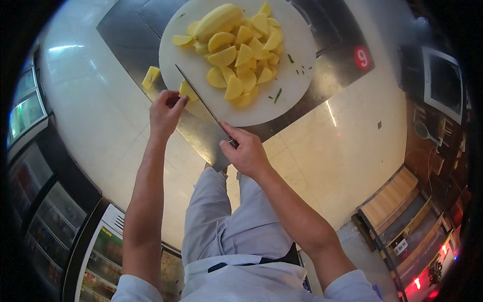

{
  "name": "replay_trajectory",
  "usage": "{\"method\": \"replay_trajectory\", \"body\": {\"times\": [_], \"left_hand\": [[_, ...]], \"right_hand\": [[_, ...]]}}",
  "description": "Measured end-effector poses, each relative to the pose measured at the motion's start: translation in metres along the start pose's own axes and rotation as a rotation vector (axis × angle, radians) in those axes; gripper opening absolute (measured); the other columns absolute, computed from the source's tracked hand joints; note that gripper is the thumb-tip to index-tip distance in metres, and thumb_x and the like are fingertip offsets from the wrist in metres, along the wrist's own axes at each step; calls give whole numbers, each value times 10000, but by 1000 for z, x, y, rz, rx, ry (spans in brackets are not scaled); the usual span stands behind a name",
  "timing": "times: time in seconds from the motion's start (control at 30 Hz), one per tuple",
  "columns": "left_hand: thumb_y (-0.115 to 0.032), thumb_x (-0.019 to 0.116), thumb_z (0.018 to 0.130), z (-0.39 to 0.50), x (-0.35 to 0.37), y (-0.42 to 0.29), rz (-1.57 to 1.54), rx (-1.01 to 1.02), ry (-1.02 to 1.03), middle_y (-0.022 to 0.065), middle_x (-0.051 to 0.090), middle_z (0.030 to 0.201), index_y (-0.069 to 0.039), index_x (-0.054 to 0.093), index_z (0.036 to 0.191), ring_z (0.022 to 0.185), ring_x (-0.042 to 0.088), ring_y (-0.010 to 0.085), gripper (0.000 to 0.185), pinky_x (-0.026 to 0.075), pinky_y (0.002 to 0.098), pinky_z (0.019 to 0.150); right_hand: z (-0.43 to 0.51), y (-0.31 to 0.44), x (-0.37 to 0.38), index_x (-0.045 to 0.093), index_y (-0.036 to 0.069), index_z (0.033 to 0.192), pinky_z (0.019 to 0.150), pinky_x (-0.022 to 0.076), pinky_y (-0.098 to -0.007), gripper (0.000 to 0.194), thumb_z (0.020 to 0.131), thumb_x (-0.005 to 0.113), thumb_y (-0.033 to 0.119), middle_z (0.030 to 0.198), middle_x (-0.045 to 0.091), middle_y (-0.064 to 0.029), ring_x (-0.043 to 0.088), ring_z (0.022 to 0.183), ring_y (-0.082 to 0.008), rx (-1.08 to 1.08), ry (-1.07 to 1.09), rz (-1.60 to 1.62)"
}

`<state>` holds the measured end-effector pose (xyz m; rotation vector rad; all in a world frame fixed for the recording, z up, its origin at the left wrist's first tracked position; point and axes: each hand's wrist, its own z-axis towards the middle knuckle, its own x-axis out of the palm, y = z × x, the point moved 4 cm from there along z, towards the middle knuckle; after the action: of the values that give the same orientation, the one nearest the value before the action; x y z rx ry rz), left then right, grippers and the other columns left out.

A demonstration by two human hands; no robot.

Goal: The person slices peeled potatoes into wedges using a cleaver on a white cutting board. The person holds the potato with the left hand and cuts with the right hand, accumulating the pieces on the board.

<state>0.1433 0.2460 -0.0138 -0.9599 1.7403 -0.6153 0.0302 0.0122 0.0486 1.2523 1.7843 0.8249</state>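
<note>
On a round white cutting board point(241, 117), a cleaver point(203, 145) stands on edge, its spine running diagonally from upper left towards me. My right hand point(247, 151) grips its handle at the board's near edge. The fingertips of my left hand point(166, 113) pinch a peeled potato piece point(186, 91) at the board's left edge, right against the blade. A pile of cut potato pieces point(247, 56) covers the middle of the board. One larger peeled potato point(219, 22) lies at the top of the pile. The cleaver hides part of the held piece.
The board rests on a dark metal counter point(128, 34) with a round red numbered sticker point(362, 57). Another potato chunk point(151, 77) lies off the board's left edge. Green leaf scraps point(278, 95) dot the board. Glass-door coolers point(56, 222) stand left, a wooden-topped shelf unit point(392, 200) right.
</note>
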Motion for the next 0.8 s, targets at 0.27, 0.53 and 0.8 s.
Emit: {"method": "replay_trajectory", "body": {"times": [0.27,0.53,0.8], "left_hand": [[-298,807,894,12,-1,3,-37,-112,34,100,757,867,-2,710,1016,777,710,184,334,564,339,734],[-323,796,892,11,-3,3,-32,-107,68,136,759,881,0,707,983,783,720,229,347,566,355,740],[-243,776,930,1,-18,4,-251,-139,4,88,757,895,1,725,1081,803,705,174,292,568,325,771]], "right_hand": [[-4,14,-4,579,48,1476,795,561,-467,557,943,592,206,969,710,-291,726,876,-414,107,59,-167],[-40,32,5,549,50,1506,675,549,-421,555,969,615,174,887,711,-254,704,687,-337,167,59,-172],[-40,28,11,528,44,1530,622,502,-308,552,995,618,147,731,642,-121,555,598,-129,91,9,-226]]}}
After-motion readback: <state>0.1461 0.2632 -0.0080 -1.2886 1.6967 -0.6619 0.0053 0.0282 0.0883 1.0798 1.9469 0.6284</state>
